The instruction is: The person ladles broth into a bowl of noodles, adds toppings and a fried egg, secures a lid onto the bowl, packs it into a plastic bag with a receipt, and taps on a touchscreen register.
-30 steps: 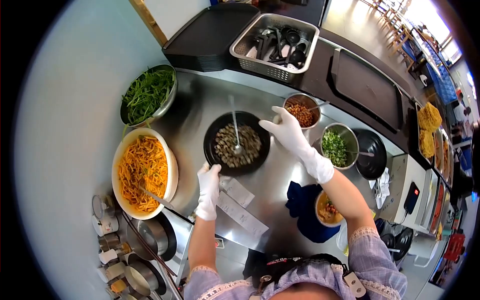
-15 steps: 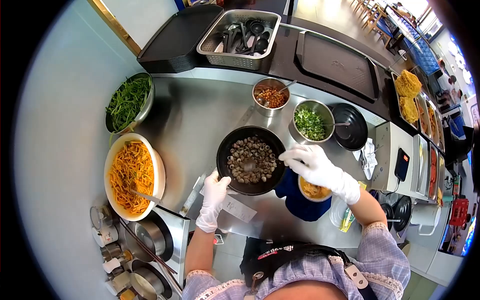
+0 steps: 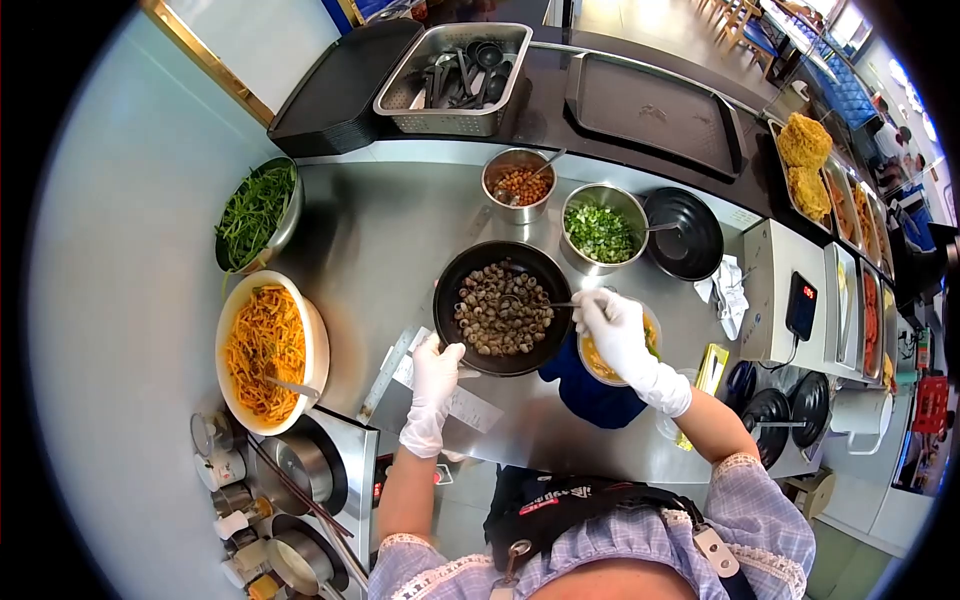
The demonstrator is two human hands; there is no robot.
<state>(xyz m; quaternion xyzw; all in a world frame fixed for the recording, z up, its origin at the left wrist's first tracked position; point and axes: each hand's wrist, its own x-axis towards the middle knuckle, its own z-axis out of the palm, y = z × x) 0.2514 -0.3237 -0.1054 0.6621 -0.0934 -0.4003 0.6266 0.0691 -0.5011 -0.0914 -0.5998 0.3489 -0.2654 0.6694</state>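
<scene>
A black bowl (image 3: 450,270) of small dark snails (image 3: 490,325) is in front of me, above the steel counter. My left hand (image 3: 434,385), in a white glove, grips its lower left rim with the thumb on top. My right hand (image 3: 618,335), also gloved, is closed on the handle of a metal spoon (image 3: 563,304). The spoon's tip lies among the snails. Under my right hand, partly hidden, is a container of yellow food (image 3: 598,362), beside a dark blue cloth (image 3: 600,405). Paper slips (image 3: 474,409) lie below the bowl.
Beyond the bowl stand steel pots of peanuts (image 3: 522,186) and chopped green onion (image 3: 600,232), and black bowls (image 3: 685,235). At left are a bowl of greens (image 3: 255,215) and a white bowl of orange shreds (image 3: 318,350). A scale (image 3: 775,295) stands at right.
The spoon has shifted within the snails, and its handle now shows clearly between the bowl and my right hand. My left hand keeps its hold on the rim. The view has shifted slightly.
</scene>
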